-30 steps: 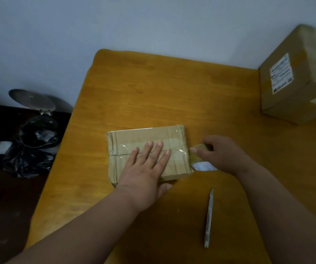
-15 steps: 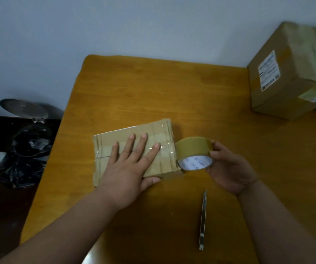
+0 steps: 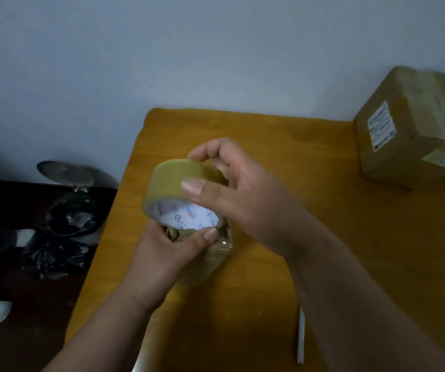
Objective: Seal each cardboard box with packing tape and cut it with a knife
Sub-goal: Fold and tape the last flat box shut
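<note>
Knife [image 3: 300, 335] lies flat on the worktop [image 3: 323, 210] near the front edge, just left of the right forearm, long axis running roughly front to back, untouched.

Left hand [image 3: 167, 253] comes up from below, grip closed on the small cardboard box [image 3: 216, 260]: thumb [image 3: 205, 237] curled over the box's upper end, palm behind it. The box is lifted clear of the worktop and stands on end, tilted; most of it is hidden by the hand and the roll. Glossy tape shows on its visible face.

Right hand [image 3: 242, 194] holds the tape roll [image 3: 178, 183] right above the box. Grip is closed on the roll: thumb pressed on the outer tan surface, fingers wrapped over the far rim. The roll's white printed core faces the camera and down. Roll and box look to be touching, but the contact point is hidden behind the left thumb and some motion blur. Can't tell where the free tape end runs.

Further back, at the worktop's far right corner, sits a larger cardboard box [image 3: 409, 130], already taped, white shipping label [image 3: 381, 124] on its left face, well apart from the hands.

Off the worktop to the left, on the dark floor: an open-lid bin [image 3: 68, 208] with a black liner. Plain pale wall [image 3: 189, 49] behind everything.
</note>
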Demonstrator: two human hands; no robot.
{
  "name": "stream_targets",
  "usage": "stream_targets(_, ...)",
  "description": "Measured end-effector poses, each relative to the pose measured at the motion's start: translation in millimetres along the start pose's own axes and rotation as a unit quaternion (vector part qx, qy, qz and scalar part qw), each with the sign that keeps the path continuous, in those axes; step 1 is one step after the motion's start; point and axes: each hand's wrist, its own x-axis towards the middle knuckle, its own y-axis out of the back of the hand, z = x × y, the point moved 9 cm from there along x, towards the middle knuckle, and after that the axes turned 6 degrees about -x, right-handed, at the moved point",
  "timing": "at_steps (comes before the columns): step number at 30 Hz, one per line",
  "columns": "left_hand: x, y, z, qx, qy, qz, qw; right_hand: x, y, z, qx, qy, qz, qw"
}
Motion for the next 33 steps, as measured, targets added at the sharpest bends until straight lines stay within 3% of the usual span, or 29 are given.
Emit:
stream_targets(3, -3, 29, -6, -0.066, 0.01, 0.015, 0.998, 4, -19, 12, 0.04, -0.026, -0.054, 0.997)
stream_targets(7, -16, 49, -18, -0.025, 0.043, -0.034, 0.998, 1, -49, 25, 0.054, -0.049, -0.098, 0.993)
stream_targets(15, -21, 68, -9, 0.13, 0.002, -0.057, 0.99, 9, -66, 3, -0.047, -0.023, -0.077, 0.996)
stream_targets(18, -21, 80, -10, 0.157, -0.003, -0.029, 0.987, 0, -45, -6, -0.084, -0.007, -0.044, 0.995)
stream_targets(21, -22, 84, -8, 0.167, 0.003, -0.049, 0.985, -17, -6, -1, -0.129, -0.005, -0.013, 0.992)
stream_targets(25, -23, 84, -5, 0.185, 0.018, -0.059, 0.981, -46, 26, 55, -0.054, -0.101, -0.052, 0.992)
stream_targets(28, -23, 80, -8, 0.171, 0.032, -0.061, 0.983, -56, 16, 100, -0.045, -0.173, -0.041, 0.983)
stream_targets(33, -24, 85, -11, 0.085, 0.08, -0.054, 0.992, -49, -30, 118, -0.104, -0.181, -0.04, 0.977)
